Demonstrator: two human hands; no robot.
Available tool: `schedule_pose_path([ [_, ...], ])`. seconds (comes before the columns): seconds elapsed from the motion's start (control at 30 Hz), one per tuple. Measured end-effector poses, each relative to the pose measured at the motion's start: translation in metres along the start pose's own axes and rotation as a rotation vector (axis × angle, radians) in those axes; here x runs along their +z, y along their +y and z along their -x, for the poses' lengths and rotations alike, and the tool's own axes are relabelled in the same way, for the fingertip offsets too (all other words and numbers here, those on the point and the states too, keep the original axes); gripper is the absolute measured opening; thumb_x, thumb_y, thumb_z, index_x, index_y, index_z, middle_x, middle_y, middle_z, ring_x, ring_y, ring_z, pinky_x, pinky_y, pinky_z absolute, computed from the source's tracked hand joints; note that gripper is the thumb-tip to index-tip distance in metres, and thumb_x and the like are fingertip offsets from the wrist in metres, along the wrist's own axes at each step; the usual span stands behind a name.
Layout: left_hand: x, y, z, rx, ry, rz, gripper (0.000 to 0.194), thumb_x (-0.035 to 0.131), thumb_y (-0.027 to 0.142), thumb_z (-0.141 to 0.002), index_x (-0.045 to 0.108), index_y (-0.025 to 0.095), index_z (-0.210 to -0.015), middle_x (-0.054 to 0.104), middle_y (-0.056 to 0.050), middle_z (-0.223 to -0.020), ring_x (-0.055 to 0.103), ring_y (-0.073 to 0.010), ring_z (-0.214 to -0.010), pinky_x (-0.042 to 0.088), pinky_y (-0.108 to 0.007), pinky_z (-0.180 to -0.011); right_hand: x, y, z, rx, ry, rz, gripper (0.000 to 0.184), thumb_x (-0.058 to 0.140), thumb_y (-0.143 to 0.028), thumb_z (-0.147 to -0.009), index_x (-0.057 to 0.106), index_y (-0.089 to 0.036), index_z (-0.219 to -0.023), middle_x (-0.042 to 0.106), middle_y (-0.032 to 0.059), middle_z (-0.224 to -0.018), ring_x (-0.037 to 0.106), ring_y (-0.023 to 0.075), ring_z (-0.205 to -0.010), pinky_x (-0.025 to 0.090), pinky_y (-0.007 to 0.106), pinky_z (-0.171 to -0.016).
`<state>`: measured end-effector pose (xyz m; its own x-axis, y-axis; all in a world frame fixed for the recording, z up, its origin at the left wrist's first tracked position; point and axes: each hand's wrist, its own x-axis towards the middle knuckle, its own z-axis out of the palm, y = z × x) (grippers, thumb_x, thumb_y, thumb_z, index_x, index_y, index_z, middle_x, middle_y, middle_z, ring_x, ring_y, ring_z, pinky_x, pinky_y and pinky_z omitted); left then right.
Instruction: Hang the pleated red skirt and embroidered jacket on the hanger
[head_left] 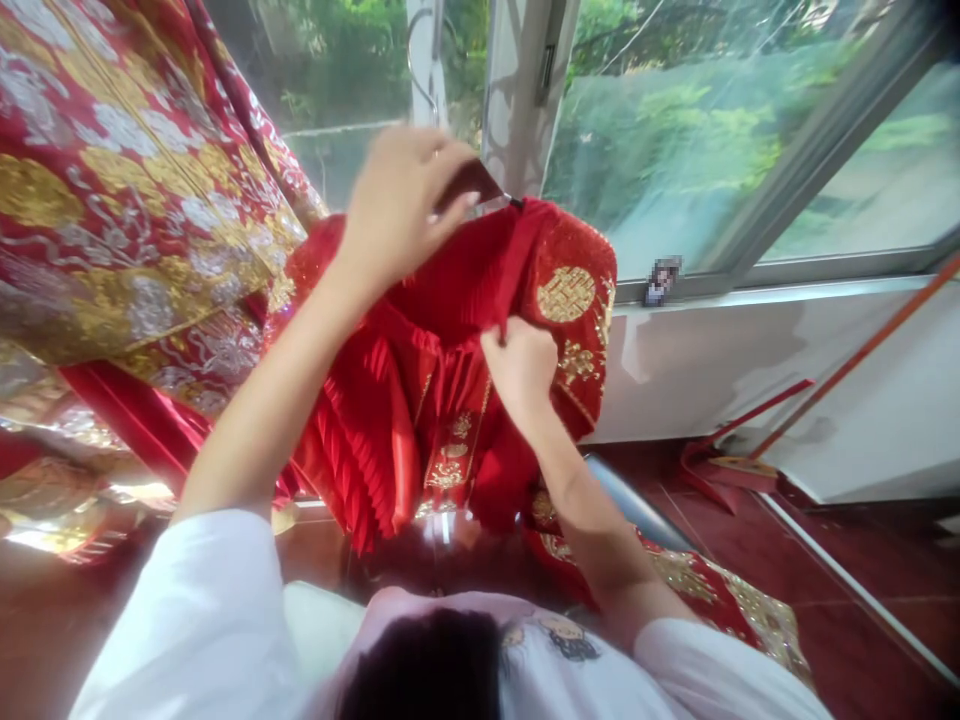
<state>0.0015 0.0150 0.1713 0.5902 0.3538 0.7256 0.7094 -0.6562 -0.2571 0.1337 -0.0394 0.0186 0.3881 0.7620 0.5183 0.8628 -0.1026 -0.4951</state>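
Note:
A red garment (367, 410) with pleats and gold embroidery hangs in front of me, together with a red jacket (581, 235) bearing a round gold emblem. They are on a clothes hanger (484, 175) with a metal hook, and the hook rises above my left hand (409, 205). That hand is closed round the top of the hanger, its fingers slightly blurred. Lower and to the right, my right hand (521, 370) pinches the red cloth near the inner front edge of the jacket. The garment's waist lies between my two forearms.
On the left hangs a large red cloth (150, 180) with gold and silver embroidery. Behind is a window (697, 180) above a white wall. A broom (742, 470) and a red dustpan (709, 475) stand at right. Embroidered red cloth (720, 600) lies low beside my right arm.

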Motion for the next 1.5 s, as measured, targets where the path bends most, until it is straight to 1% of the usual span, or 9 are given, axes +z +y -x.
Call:
schedule_pose_path([
  [0.2, 0.040, 0.026, -0.052, 0.159, -0.195, 0.066, 0.026, 0.045, 0.038, -0.090, 0.069, 0.034, -0.100, 0.070, -0.004, -0.099, 0.057, -0.0316, -0.109, 0.025, -0.055, -0.110, -0.004, 0.005, 0.015, 0.032, -0.091, -0.106, 0.024, 0.053, -0.028, -0.082, 0.068, -0.013, -0.073, 0.067, 0.0148, -0.069, 0.061, 0.0242, -0.063, 0.046, 0.035, -0.066],
  [0.47, 0.046, 0.029, -0.061, 0.036, -0.259, 0.046, 0.029, 0.046, 0.038, -0.090, 0.072, 0.027, -0.087, 0.071, -0.008, -0.090, 0.061, -0.0309, -0.095, 0.032, -0.053, -0.098, 0.023, -0.007, 0.034, 0.063, -0.122, -0.308, 0.030, 0.043, -0.015, -0.086, 0.059, -0.009, -0.111, 0.065, 0.0088, -0.069, 0.060, 0.0195, -0.060, 0.047, 0.032, -0.064],
  [0.67, 0.035, 0.041, 0.010, 0.017, -0.013, 0.112, 0.030, 0.037, 0.033, -0.095, 0.061, 0.022, -0.109, 0.062, -0.011, -0.120, 0.052, -0.0294, -0.115, 0.034, -0.044, -0.098, -0.034, 0.032, 0.006, -0.439, 0.097, -0.345, 0.032, 0.039, -0.025, -0.097, 0.061, -0.017, -0.119, 0.069, 0.0082, -0.099, 0.064, 0.0170, -0.085, 0.051, 0.034, -0.081],
  [0.77, 0.044, 0.047, 0.070, -0.130, -0.244, 0.057, 0.035, 0.040, 0.043, -0.094, 0.062, 0.017, -0.102, 0.067, -0.015, -0.102, 0.059, -0.0313, -0.101, 0.037, -0.045, -0.093, -0.053, 0.039, -0.037, -0.832, 0.060, -0.150, 0.030, 0.045, -0.022, -0.096, 0.061, -0.024, -0.121, 0.063, 0.0037, -0.123, 0.054, 0.0209, -0.118, 0.042, 0.045, -0.103],
  [0.87, 0.054, 0.045, 0.111, -0.127, -0.470, 0.080, 0.032, 0.046, 0.042, -0.093, 0.065, 0.015, -0.092, 0.070, -0.013, -0.090, 0.064, -0.0278, -0.089, 0.040, -0.041, -0.090, -0.054, 0.037, -0.076, -1.079, -0.141, -0.091, 0.015, 0.056, -0.024, -0.092, 0.067, -0.026, -0.102, 0.067, -0.0023, -0.108, 0.052, 0.0186, -0.120, 0.028, 0.050, -0.114],
  [0.97, 0.049, 0.038, 0.126, -0.188, -0.507, 0.076, 0.034, 0.039, 0.033, -0.097, 0.064, 0.018, -0.079, 0.070, -0.009, -0.077, 0.065, -0.0234, -0.074, 0.041, -0.035, -0.077, -0.055, 0.035, -0.099, -1.135, -0.210, -0.023, 0.025, 0.049, -0.027, -0.096, 0.066, -0.022, -0.077, 0.065, -0.0046, -0.078, 0.059, 0.0122, -0.102, 0.028, 0.047, -0.113],
  [1.1, 0.031, 0.041, 0.127, -0.211, -0.518, 0.099, 0.037, 0.039, 0.038, -0.097, 0.064, 0.018, -0.077, 0.069, -0.008, -0.071, 0.063, -0.0229, -0.066, 0.038, -0.033, -0.067, -0.060, 0.022, -0.093, -1.138, -0.211, -0.004, 0.038, 0.040, -0.034, -0.097, 0.066, -0.020, -0.073, 0.069, -0.0037, -0.081, 0.059, 0.0100, -0.100, 0.035, 0.042, -0.105],
  [1.3, 0.028, 0.047, 0.135, -0.185, -0.492, 0.120, 0.031, 0.044, 0.035, -0.093, 0.062, 0.018, -0.074, 0.068, -0.006, -0.071, 0.061, -0.0218, -0.066, 0.038, -0.036, -0.073, -0.055, -0.006, -0.075, -1.061, -0.586, -0.164, 0.039, 0.048, -0.037, -0.093, 0.062, -0.016, -0.063, 0.067, -0.0090, -0.067, 0.061, 0.0067, -0.090, 0.038, 0.040, -0.099],
  [1.5, 0.019, 0.045, 0.142, -0.239, -0.446, 0.215, 0.032, 0.046, 0.035, -0.090, 0.055, 0.020, -0.064, 0.060, -0.001, -0.060, 0.051, -0.0166, -0.057, 0.037, -0.034, -0.071, -0.063, -0.004, -0.086, -1.222, -0.497, -0.078, 0.024, 0.061, -0.034, -0.087, 0.067, -0.018, -0.070, 0.067, -0.0053, -0.071, 0.062, 0.0107, -0.088, 0.031, 0.043, -0.107],
])
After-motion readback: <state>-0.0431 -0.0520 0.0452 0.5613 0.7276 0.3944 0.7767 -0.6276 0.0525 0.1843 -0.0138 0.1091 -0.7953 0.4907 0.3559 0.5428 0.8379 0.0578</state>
